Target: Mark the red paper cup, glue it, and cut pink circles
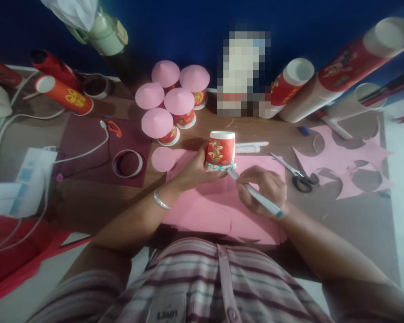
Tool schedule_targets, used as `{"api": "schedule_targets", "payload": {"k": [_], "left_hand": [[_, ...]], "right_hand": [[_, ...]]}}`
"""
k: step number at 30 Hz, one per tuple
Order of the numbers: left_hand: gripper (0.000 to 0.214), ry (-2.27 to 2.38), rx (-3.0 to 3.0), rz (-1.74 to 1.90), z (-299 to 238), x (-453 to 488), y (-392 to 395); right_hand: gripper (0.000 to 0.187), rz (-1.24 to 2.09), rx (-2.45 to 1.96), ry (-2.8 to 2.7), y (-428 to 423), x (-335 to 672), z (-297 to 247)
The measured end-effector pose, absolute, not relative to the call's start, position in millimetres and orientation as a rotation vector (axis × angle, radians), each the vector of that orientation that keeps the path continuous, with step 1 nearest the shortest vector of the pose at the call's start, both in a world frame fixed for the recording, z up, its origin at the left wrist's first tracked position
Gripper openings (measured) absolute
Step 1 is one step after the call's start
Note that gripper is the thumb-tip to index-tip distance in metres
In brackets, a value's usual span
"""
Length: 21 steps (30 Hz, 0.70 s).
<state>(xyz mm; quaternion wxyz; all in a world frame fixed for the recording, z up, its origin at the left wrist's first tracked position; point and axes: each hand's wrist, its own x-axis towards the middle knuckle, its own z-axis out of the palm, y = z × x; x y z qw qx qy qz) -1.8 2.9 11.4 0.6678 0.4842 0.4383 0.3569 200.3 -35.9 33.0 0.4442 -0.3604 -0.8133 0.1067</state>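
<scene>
A red paper cup (220,150) with a gold pattern is upside down in my left hand (202,167), whose fingers wrap its side and lower edge. Green strokes mark the white band along the cup's bottom. My right hand (264,189) is closed around a white marker (261,200) with a green end; its tip meets the band at the lower right. Pink paper sheets (202,208) lie beneath both hands. A pink paper disc (164,159) rests left of the cup. Behind it stand several red cups topped with pink paper cones (179,101).
Scissors (299,177) and cut pink paper scraps (348,157) lie to the right. More markers (251,148) rest behind the cup. A tape roll (127,163) and a white cable (84,154) are at left. Tall red paper tubes (346,67) stand at the back right.
</scene>
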Motion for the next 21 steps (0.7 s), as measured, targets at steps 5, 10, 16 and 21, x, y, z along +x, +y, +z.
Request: {"api": "schedule_targets", "payload": {"k": [5,10,16,21], "left_hand": [[0.072,0.970,1.070,0.793,12.9,-2.0,4.1],[0.072,0.927,1.064,0.798,9.9,-3.9,5.0],[0.077,0.936,1.078,0.796,9.2,-3.9,5.2],[0.077,0.926,1.073,0.793,6.8,-5.3,5.5]], "right_hand": [[0.011,0.346,-0.940,-2.008,-36.7,201.2,36.8],[0.007,0.538,-1.067,-1.967,-38.1,203.9,44.4],[0.007,0.550,-1.045,-1.959,-37.6,203.7,45.0],[0.008,0.540,-1.034,-1.963,-37.0,203.6,42.9]]}}
